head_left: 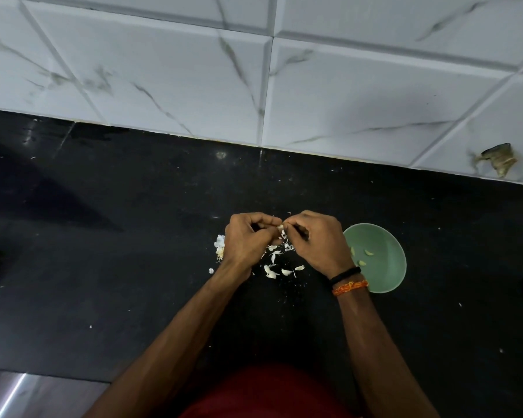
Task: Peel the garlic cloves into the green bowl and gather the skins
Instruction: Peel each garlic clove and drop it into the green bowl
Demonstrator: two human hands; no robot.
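Left hand (245, 240) and right hand (314, 240) both pinch one garlic clove (280, 227) mid-desk; green bowl (384, 267) just right; black desk (118, 251) open leftward, tiled wall (254, 70) behind.

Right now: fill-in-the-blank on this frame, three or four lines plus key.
1. Both hands pinch one garlic clove above the ____ countertop.
2. The green bowl holds ____ peeled cloves.
3. The bowl sits beside the ____ hand.
4. Loose skins lie below the left hand, none in the ____.

Missing: black; three; right; bowl
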